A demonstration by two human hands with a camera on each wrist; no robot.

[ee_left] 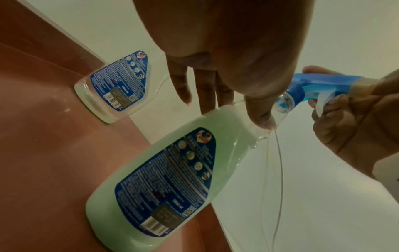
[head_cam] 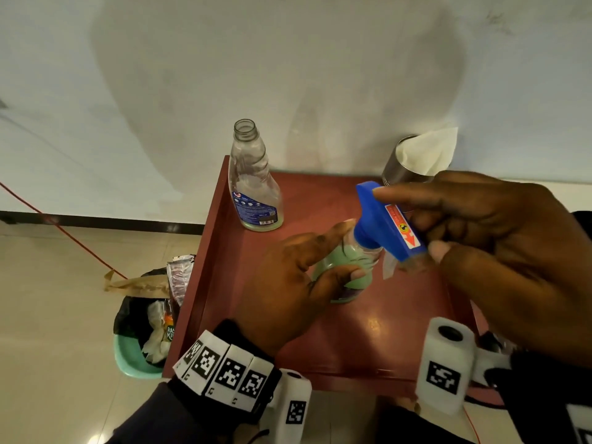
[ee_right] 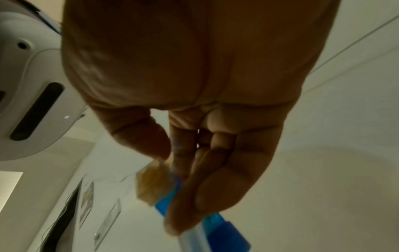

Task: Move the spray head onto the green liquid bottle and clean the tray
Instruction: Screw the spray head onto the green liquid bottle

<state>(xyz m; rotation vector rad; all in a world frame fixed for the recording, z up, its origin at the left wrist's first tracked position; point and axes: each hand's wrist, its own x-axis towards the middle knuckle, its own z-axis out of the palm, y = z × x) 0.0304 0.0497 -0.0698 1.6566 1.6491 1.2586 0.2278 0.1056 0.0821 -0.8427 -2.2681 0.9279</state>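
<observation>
The blue plastic spray head (head_cam: 389, 224) with its red-and-white sticker sits at the neck of the clear plastic bottle of pale green liquid (ee_left: 164, 172), which stands on the dark red tray (head_cam: 368, 331). Our right hand (head_cam: 499, 251) is closed round the head, index finger along its top; our left hand (head_cam: 298, 280) wraps the bottle's upper body and neck. In the left wrist view the collar meets the neck, though we cannot tell whether the thread has caught. If we turn the head while it sits askew, we judge it could cross-thread and leak later. The thin clear dip tube (ee_left: 278, 170) curves inside and might kink. Too loose a left grip would let the bottle spin or tip. The nearly empty clear bottle (head_cam: 253, 184) stands uncapped at the tray's far left, well apart.
</observation>
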